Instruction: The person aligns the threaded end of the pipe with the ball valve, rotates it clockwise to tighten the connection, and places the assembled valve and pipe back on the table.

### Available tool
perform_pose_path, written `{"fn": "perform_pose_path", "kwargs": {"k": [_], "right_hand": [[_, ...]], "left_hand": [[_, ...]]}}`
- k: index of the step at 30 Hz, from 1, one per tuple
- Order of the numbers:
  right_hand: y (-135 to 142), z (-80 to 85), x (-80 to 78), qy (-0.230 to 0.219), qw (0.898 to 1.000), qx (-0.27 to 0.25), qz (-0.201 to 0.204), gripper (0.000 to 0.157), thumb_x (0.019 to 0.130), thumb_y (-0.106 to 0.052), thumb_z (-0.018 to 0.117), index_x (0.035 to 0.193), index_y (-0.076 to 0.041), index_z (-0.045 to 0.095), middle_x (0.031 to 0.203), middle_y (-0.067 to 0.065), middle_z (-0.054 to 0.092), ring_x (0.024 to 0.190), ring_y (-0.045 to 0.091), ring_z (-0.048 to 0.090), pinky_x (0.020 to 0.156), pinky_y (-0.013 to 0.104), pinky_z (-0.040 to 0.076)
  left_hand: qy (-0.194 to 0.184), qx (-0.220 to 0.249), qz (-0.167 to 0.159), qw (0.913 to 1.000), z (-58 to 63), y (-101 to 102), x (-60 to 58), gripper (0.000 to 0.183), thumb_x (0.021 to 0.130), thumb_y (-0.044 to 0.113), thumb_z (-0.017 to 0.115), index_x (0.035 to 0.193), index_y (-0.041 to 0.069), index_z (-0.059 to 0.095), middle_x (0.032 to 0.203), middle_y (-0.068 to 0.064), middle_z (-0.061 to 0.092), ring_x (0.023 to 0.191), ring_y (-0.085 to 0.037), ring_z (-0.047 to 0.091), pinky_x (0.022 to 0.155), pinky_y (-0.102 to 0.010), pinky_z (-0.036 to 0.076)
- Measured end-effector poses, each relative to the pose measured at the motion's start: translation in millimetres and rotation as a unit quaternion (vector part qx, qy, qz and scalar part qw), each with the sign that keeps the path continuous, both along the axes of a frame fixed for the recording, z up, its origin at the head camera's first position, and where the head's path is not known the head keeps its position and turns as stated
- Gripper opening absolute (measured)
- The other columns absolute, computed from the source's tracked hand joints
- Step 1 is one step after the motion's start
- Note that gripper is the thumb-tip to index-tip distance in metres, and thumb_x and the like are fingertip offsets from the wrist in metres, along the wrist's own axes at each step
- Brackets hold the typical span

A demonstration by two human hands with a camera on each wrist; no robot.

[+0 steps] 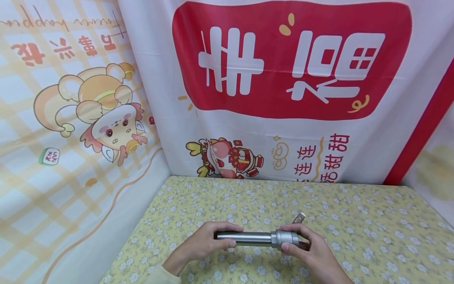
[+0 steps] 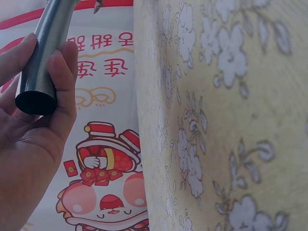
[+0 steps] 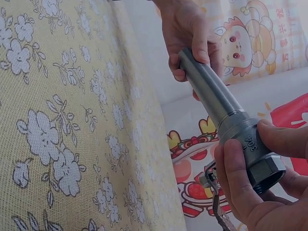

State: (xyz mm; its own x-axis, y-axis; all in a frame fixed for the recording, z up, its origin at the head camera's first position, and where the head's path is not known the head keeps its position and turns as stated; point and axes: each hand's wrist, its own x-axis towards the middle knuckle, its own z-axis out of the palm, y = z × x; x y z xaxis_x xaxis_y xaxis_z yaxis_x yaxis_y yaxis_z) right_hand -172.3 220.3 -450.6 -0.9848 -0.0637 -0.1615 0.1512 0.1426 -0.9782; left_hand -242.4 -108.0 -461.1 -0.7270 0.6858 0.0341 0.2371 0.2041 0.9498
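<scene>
A smooth steel pipe [image 1: 252, 238] lies level in front of me, above the cloth. My left hand [image 1: 209, 239] grips its left end, with the thumb on the near side; the left wrist view shows the pipe's dark end [image 2: 36, 102] within the curled fingers. At the other end the pipe meets a metal ball valve [image 1: 285, 238], stamped 304. Fingers and thumb of my right hand [image 1: 313, 248] hold the valve body. From the valve sticks out a flat lever handle [image 1: 299, 217], pointing away from me. The right wrist view shows the valve's threaded open end [image 3: 266, 178].
Beneath the hands is a table with a yellow floral cloth [image 1: 198, 201]. Its far edge meets a white hanging sheet [image 1: 156, 59] with a red printed panel. A checked, cartoon-printed sheet [image 1: 21, 130] hangs on the left side.
</scene>
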Motion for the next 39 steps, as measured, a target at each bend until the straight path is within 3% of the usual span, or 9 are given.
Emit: {"fn": "perform_pose_path", "kwargs": {"k": [8,14,19,24,33,39], "right_hand": [[-2.6,0.9,-0.1,-0.003,1.000,0.005,-0.009,0.057,0.094,-0.015,0.087,0.145,0.000,0.063,0.141,0.025,0.062,0.105,0.029,0.079,0.091,0.044,0.067],[-2.0,3.3,-0.7,-0.012,1.000,0.014,-0.013,0.058,0.092,-0.017,0.089,0.143,-0.003,0.065,0.141,0.023,0.063,0.107,0.029,0.078,0.092,0.047,0.066],[-0.6,5.2,-1.3,-0.009,0.998,0.059,-0.009,0.053,0.091,-0.021,0.090,0.139,-0.010,0.070,0.135,0.019,0.067,0.100,0.026,0.077,0.084,0.045,0.066],[-0.3,6.0,-2.3,0.003,0.996,0.085,0.015,0.053,0.090,-0.026,0.090,0.138,-0.012,0.071,0.135,0.018,0.067,0.099,0.024,0.074,0.082,0.043,0.064],[9.8,4.5,-6.4,0.076,0.989,0.096,0.080,0.053,0.093,-0.028,0.087,0.141,-0.013,0.071,0.144,0.018,0.063,0.111,0.025,0.069,0.082,0.032,0.062],[18.6,5.2,-9.7,0.102,0.983,0.123,0.090,0.058,0.091,-0.029,0.089,0.143,-0.010,0.069,0.137,0.019,0.068,0.103,0.023,0.072,0.079,0.030,0.063]], "left_hand": [[0.048,-0.019,0.006,0.9987,0.2,0.9,3.2,0.035,0.106,0.024,0.075,0.141,0.023,0.074,0.135,-0.008,0.075,0.103,-0.010,0.074,0.085,-0.025,0.062],[0.086,-0.037,0.008,0.9956,1.8,2.1,3.2,0.035,0.105,0.028,0.076,0.139,0.023,0.075,0.132,-0.005,0.078,0.103,-0.007,0.074,0.087,-0.025,0.061],[0.115,-0.053,0.001,0.9919,3.7,3.3,2.7,0.036,0.104,0.032,0.077,0.140,0.026,0.075,0.132,-0.003,0.078,0.102,-0.005,0.073,0.087,-0.024,0.060],[0.130,-0.073,0.005,0.9888,6.4,1.5,3.1,0.039,0.103,0.033,0.078,0.140,0.022,0.075,0.130,-0.002,0.078,0.099,-0.002,0.072,0.085,-0.022,0.059],[0.162,-0.116,0.015,0.9799,14.5,3.0,0.7,0.040,0.101,0.031,0.081,0.140,0.030,0.074,0.128,0.007,0.079,0.097,0.000,0.070,0.085,-0.023,0.057],[0.200,-0.133,0.002,0.9707,15.6,10.9,-3.7,0.041,0.102,0.027,0.080,0.142,0.028,0.073,0.131,0.006,0.078,0.098,0.003,0.067,0.085,-0.022,0.056]]}}
